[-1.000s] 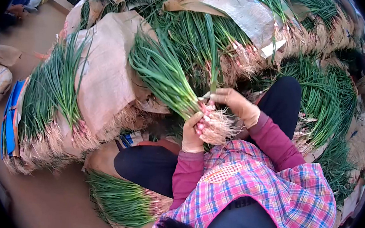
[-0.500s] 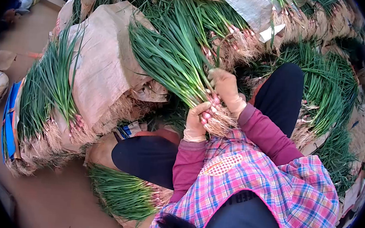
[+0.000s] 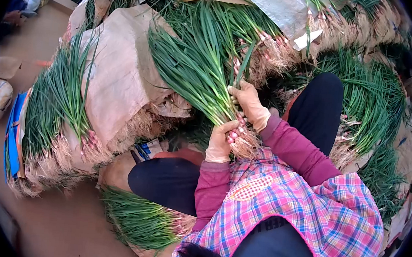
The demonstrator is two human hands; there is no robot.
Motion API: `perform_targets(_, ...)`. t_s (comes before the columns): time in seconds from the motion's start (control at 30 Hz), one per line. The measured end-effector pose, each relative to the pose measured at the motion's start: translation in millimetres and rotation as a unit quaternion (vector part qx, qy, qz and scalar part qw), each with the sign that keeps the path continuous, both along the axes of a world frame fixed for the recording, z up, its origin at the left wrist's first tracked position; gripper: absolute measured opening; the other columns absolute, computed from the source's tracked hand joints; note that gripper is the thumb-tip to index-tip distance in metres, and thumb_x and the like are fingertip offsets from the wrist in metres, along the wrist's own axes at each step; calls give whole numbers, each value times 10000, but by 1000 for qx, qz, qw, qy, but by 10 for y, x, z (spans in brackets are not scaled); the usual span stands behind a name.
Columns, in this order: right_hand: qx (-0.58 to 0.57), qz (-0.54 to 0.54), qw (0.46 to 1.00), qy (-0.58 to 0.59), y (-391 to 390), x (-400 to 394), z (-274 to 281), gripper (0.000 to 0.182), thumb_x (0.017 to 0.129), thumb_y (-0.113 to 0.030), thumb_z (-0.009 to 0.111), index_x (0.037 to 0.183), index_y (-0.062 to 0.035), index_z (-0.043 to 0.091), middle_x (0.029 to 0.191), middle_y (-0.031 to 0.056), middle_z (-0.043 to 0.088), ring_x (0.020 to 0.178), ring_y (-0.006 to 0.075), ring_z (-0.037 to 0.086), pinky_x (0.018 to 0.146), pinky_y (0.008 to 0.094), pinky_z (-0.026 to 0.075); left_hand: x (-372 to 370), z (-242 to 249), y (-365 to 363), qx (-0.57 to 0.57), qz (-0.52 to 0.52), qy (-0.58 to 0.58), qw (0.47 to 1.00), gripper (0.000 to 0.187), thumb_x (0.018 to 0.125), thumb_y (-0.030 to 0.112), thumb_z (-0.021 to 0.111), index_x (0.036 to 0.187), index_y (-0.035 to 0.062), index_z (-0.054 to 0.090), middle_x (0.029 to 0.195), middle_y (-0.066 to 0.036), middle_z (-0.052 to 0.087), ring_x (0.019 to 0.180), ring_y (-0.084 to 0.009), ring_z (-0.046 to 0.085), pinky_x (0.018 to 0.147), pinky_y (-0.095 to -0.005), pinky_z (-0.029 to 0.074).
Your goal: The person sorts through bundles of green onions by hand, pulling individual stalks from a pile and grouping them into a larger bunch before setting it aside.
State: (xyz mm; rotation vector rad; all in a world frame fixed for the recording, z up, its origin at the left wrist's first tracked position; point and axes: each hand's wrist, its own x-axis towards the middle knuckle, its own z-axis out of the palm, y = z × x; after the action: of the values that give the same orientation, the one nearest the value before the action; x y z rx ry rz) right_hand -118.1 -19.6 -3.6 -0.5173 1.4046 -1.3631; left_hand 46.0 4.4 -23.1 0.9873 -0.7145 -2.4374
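Note:
A bunch of spring onions (image 3: pixel 205 82) lies slanted in front of me, its green leaves up to the left and its pink bulbs and pale roots toward my lap. Gloved, my left hand (image 3: pixel 220 142) is wrapped round the bulb end, thumb on top. On the right side of the stems, my right hand (image 3: pixel 251 104), also gloved, has its fingers bent against the bunch. One broad leaf (image 3: pixel 245 63) stands up from between its thumb and fingers. The right fingertips are partly hidden by the stems.
More spring onions lie in heaps at left (image 3: pixel 54 100), at right (image 3: pixel 365 101) and by my lower left (image 3: pixel 144 218). A pale sack sheet (image 3: pixel 118 67) covers one heap; another sheet (image 3: pixel 270 7) is at the back. My bent knees (image 3: pixel 318 106) flank the bunch. Brown floor (image 3: pixel 60 228) shows at left.
My right hand has turned and its fingers have loosened from a tight fist at the stems. A broad leaf now stands up at its thumb. The left hand keeps its hold.

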Motion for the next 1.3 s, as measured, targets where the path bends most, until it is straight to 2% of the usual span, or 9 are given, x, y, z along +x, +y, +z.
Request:
perform_targets(0.2,-42,-76,864,-496,-45,-246,-266,139,966,-150,447,874,-72,517,613,-38,455,472,73,378,417,195,311,-151,538,178,-17,130,141,981,592,733,14,544,1311,4,419,1108,-160,583,887,-224,603,825,-320,504)
perform_targets(0.3,-47,242,969,-5,45,-320,-187,211,927,-166,505,764,-57,582,642,17,553,515,110,508,422,262,379,-98,663,176,-36,185,335,923,753,674,75,586,1379,40,322,1079,-146,519,965,-270,557,939,-465,441)
perform_targets(0.4,-138,506,741,420,215,-402,-350,225,823,-245,641,921,-44,657,802,121,660,769,253,644,677,369,516,29,887,102,-128,200,206,949,855,721,124,641,1459,32,219,1211,-146,498,1092,-253,522,1049,-401,379)
perform_targets(0.43,-87,393,786,469,62,-454,-189,261,802,-242,663,968,-41,645,892,157,664,855,294,645,754,384,514,2,849,83,-98,221,230,943,777,743,88,629,1430,20,270,1119,-173,534,1009,-181,563,483,-83,445)
perform_targets(0.5,-88,5,924,371,-356,-622,-211,234,840,-203,657,1005,-37,641,978,156,674,907,292,645,789,364,509,-52,838,94,-56,240,224,943,736,770,84,627,1413,-31,287,1137,-167,533,1048,-220,556,759,-234,510)
perform_targets(0.6,37,18,827,560,-784,-904,-15,229,867,-214,627,989,-22,649,974,169,670,889,311,647,775,373,504,-49,366,9,14,169,318,933,654,767,108,636,1349,-37,373,1186,-169,528,1062,-263,553,984,-381,435)
perform_targets(0.9,-111,-105,968,197,720,-1858,1326,225,890,-262,626,968,-57,673,715,-2,545,543,82,495,533,229,407,-115,722,-4,-18,230,241,943,660,742,54,623,1345,-34,370,1205,-183,543,1125,-314,548,1053,-434,395)
perform_targets(1.13,457,43,621,636,2502,-2696,813,198,888,-176,578,1031,-63,654,1023,159,652,993,327,625,809,398,488,-158,757,2,-16,231,200,952,636,735,56,612,1327,-32,397,1201,-191,543,1098,-307,557,1050,-424,399)
perform_targets(1.3,-16,-118,906,407,998,-1408,1436,318,903,-278,616,1018,16,659,857,85,665,739,118,588,677,263,478,-164,740,2,-17,211,217,953,610,753,59,601,1320,-45,402,1181,-172,553,1128,-304,545,1034,-415,410)
